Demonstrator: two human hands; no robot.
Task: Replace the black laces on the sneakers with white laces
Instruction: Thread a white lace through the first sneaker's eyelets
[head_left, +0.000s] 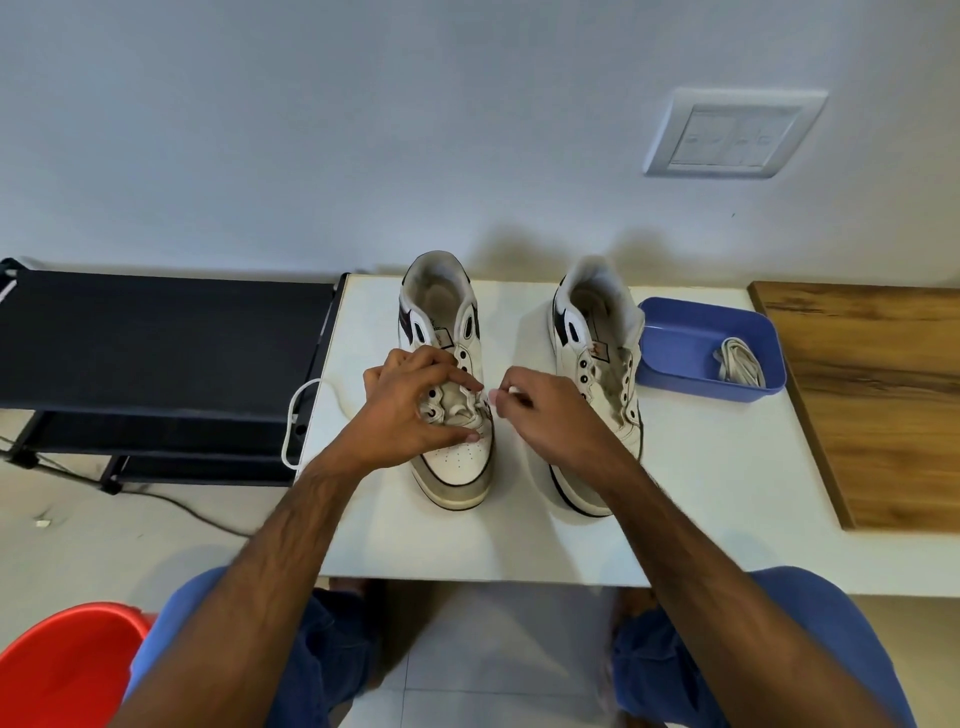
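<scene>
Two white sneakers stand on the white table (701, 493), toes toward me, both without black laces. My left hand (410, 410) grips the lace area of the left sneaker (452, 467), fingers curled over its eyelets. My right hand (545, 415) pinches the tip of a white lace (511, 391) beside that sneaker's right eyelet row. The rest of this white lace (296, 415) loops off the table's left edge. The right sneaker (597, 332) stands unlaced. A second white lace (740, 361) lies coiled in a blue tray (675, 353).
A black rack (156, 338) stands left of the table. A wooden board (883, 389) lies at the right. A red bucket (67, 665) sits on the floor by my left knee. A wall switch plate (732, 135) is above.
</scene>
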